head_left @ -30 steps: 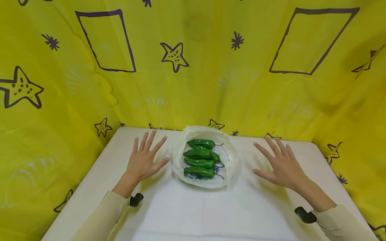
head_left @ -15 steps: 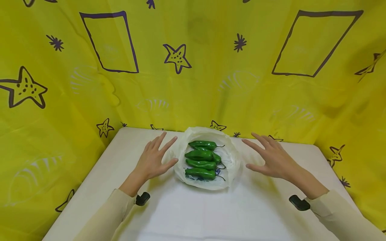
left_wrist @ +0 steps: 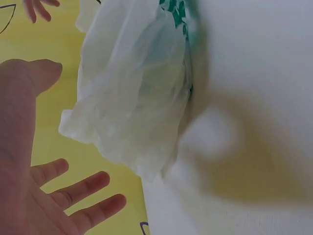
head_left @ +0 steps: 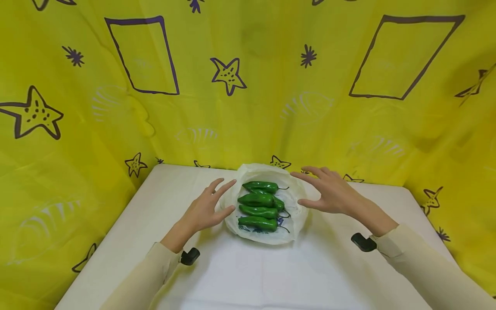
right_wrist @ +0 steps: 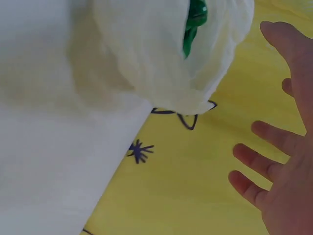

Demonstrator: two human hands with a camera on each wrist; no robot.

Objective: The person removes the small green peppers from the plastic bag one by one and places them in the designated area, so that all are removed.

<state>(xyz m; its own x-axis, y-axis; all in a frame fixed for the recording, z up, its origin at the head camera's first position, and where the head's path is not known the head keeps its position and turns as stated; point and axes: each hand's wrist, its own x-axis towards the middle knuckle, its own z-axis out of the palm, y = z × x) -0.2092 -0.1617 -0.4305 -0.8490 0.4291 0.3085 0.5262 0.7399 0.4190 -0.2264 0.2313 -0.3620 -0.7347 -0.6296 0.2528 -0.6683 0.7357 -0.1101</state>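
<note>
Left hand (head_left: 205,209), right hand (head_left: 335,191): fingers loosely spread, holding nothing; both nearer the pale plastic bag (head_left: 267,238) than a second ago, apparently within easy reach. Green peppers (head_left: 255,199): inside it, untouched.

Glossy smooth peppers (head_left: 255,199), thin crinkled plastic bag (head_left: 265,238), matt smooth tabletop (head_left: 248,275), creased cloth-like curtain (head_left: 263,120)
</note>
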